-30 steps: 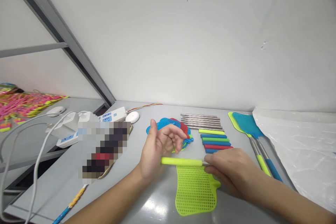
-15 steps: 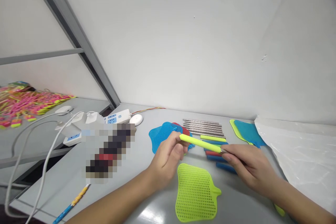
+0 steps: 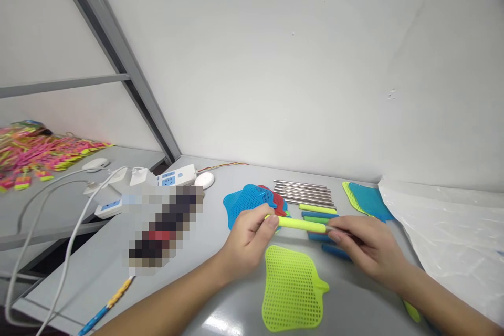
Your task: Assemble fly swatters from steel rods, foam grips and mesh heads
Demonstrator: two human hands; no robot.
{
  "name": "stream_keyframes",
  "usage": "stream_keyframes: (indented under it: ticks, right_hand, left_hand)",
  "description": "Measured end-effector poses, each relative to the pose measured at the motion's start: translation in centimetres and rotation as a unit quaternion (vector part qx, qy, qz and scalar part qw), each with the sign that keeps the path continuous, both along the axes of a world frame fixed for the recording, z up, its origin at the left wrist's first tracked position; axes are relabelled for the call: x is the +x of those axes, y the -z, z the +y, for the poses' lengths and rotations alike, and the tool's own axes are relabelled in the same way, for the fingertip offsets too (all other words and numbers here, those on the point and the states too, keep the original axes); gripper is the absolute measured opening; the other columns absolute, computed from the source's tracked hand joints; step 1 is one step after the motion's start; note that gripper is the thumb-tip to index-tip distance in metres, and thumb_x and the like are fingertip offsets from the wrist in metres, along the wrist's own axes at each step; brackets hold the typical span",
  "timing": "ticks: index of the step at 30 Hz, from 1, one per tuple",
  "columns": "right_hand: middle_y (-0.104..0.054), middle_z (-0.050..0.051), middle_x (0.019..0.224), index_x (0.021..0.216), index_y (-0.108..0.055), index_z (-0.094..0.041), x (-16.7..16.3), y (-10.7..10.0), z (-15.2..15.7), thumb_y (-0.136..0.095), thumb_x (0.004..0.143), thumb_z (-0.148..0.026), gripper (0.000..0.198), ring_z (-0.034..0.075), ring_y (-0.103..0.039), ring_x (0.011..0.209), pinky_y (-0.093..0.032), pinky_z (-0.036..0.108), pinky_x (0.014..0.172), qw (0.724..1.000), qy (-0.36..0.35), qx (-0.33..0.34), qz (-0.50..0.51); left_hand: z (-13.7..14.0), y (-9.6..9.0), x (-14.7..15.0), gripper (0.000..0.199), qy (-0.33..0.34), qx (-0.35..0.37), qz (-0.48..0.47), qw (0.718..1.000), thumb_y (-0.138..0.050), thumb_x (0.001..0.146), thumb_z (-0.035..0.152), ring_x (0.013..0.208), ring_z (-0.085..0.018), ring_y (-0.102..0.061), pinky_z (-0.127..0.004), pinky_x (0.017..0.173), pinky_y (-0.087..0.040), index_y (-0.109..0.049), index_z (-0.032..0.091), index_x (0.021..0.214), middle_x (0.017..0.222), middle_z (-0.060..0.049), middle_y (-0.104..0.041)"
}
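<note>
My left hand (image 3: 250, 236) pinches the left end of a yellow-green handle sleeve (image 3: 301, 224) between thumb and fingers. My right hand (image 3: 368, 244) is closed on a metal rod (image 3: 329, 229), which meets the sleeve's right end; how deep it sits inside is hidden. Below the hands lies a yellow-green perforated fly swatter head (image 3: 292, 290), its stub pointing right. Blue swatter heads (image 3: 241, 205) and a red one (image 3: 280, 203) overlap behind my left hand. Beyond the held sleeve are several loose handle sleeves, among them a blue one (image 3: 334, 251), partly covered by my right hand.
A row of metal rods (image 3: 303, 191) lies near the wall. More swatter heads (image 3: 370, 200) rest at the back right beside a white plastic sheet (image 3: 449, 231). Power strips (image 3: 177, 174) with looping cables and a pixelated object (image 3: 167, 231) are on the left.
The sleeve's left end has come down, so it lies nearly level. My left thumb now presses on that end, and my right hand still grips the rod.
</note>
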State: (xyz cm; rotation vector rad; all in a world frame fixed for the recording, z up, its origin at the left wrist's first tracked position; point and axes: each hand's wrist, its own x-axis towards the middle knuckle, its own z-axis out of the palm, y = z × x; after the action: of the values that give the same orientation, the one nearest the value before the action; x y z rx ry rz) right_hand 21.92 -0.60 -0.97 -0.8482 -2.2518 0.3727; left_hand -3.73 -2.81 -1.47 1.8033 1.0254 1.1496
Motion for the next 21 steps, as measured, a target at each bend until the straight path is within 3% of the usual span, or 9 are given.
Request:
stream_keyframes:
  ticks: [7,14,17,21]
  right_hand:
    - [-0.055,-0.003,0.053,0.071,-0.062,-0.022,-0.4,-0.3,0.2,-0.063,0.081,-0.047,0.027,0.011,-0.044,0.048,-0.033,0.023,0.045,0.971,0.14,-0.176,0.083]
    - [-0.058,-0.002,0.06,0.071,-0.06,-0.022,-0.6,-0.6,0.3,-0.07,0.075,-0.048,0.028,0.013,-0.05,0.054,-0.038,0.023,0.049,0.94,0.154,-0.265,0.15]
    - [-0.059,-0.002,0.061,0.072,-0.06,-0.022,-0.9,-0.8,-0.1,-0.07,0.074,-0.048,0.029,0.013,-0.053,0.055,-0.039,0.024,0.051,0.938,0.13,-0.286,0.144]
    - [-0.049,-0.005,0.05,0.071,-0.058,-0.021,-1.3,-0.7,-0.5,-0.07,0.075,-0.049,0.031,0.011,-0.045,0.048,-0.034,0.023,0.047,0.94,0.125,-0.284,0.14]
  left_hand:
    - [-0.4,0.1,0.3,0.036,-0.023,0.007,-0.014,1.0,-0.032,0.098,0.041,0.053,-0.011,-0.029,-0.027,0.05,-0.022,-0.034,0.021,0.067,0.059,0.005,-0.03]
    - [0.8,-0.6,-0.7,0.034,0.002,0.085,0.099,0.991,-0.036,0.096,0.034,0.053,-0.011,-0.033,-0.026,0.052,-0.024,-0.035,0.02,0.065,0.058,0.004,-0.033]
    - [0.6,-1.3,-0.9,0.032,0.01,0.128,0.21,0.969,-0.036,0.096,0.031,0.054,-0.011,-0.035,-0.027,0.054,-0.026,-0.036,0.019,0.066,0.058,0.004,-0.036]
    - [-0.2,-2.4,-0.5,0.03,0.005,0.188,0.358,0.915,-0.038,0.096,0.035,0.056,-0.013,-0.041,-0.028,0.057,-0.028,-0.044,0.019,0.07,0.063,0.002,-0.049]
